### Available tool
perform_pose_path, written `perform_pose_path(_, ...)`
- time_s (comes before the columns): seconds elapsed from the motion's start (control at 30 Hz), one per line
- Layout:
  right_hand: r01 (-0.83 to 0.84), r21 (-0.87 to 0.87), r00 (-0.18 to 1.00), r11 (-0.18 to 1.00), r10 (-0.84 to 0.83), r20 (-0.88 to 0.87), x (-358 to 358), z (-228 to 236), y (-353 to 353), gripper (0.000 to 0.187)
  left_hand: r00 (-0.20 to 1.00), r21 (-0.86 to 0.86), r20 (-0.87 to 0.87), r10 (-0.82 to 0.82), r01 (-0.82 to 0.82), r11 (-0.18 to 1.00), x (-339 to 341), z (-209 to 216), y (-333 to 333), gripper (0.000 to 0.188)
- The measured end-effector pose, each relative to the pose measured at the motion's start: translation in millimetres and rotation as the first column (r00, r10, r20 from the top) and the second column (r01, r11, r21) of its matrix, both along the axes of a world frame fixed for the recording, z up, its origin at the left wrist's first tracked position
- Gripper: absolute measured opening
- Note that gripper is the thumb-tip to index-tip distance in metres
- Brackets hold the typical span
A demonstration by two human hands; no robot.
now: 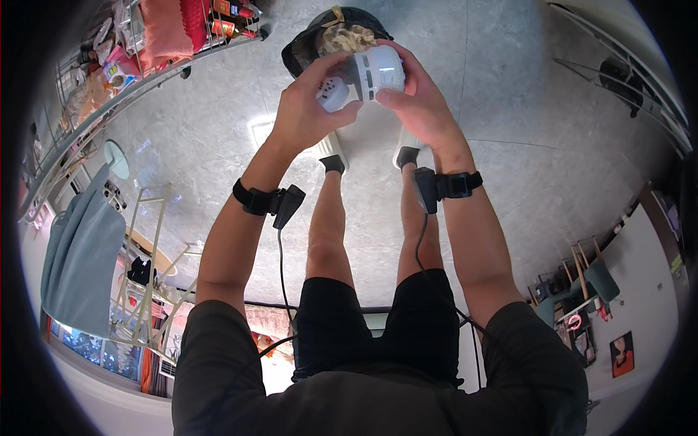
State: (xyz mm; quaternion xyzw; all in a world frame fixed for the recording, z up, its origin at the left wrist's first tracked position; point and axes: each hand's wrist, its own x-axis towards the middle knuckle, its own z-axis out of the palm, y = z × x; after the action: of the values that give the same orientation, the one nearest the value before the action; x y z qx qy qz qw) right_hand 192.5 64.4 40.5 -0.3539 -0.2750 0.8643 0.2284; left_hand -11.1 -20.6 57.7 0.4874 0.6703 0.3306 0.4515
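Between my two hands, over the floor in front of my feet, is a white plastic cylinder [385,69] with a ring of dark slots and a translucent section. My right hand [430,109] is closed round its right end, thumb pressed on the near side. My left hand [309,105] is curled round the translucent left part. A white round piece with small dark holes [332,94] shows between the left thumb and fingers; I cannot tell whether it is joined to the cylinder. The left fingertips are partly hidden.
Just beyond my hands stands a black bin [297,52] with crumpled pale material inside. A wire rack [149,76] with packages and bottles is at far left. Black devices with cables [289,207] are strapped to my wrists. Grey tiled floor [502,167] lies around my feet.
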Motion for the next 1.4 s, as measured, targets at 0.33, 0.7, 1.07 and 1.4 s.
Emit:
perform_pose_path(0.33,0.065,-0.077,0.987,0.995,-0.075,-0.143,3.4,-8.7,0.0,0.079,0.991,-0.019,0.137,0.013,-0.011,1.000,-2.6,5.7,0.9,0.073)
perform_pose_path(0.7,0.024,-0.137,0.961,0.990,-0.061,-0.271,1.1,0.3,6.6,0.074,0.830,-0.064,0.551,0.080,-0.054,0.997,-13.7,7.3,-0.6,0.076)
perform_pose_path(1.07,-0.002,-0.107,0.969,0.994,-0.024,-0.246,-1.2,4.0,9.1,0.079,0.808,-0.095,0.581,0.092,-0.045,0.994,-25.2,2.4,-4.7,0.070)
perform_pose_path(1.4,-0.026,-0.150,0.967,0.988,-0.013,-0.255,0.1,4.4,7.2,0.074,0.795,-0.112,0.594,0.128,-0.076,0.991,-25.4,5.1,-5.5,0.069)
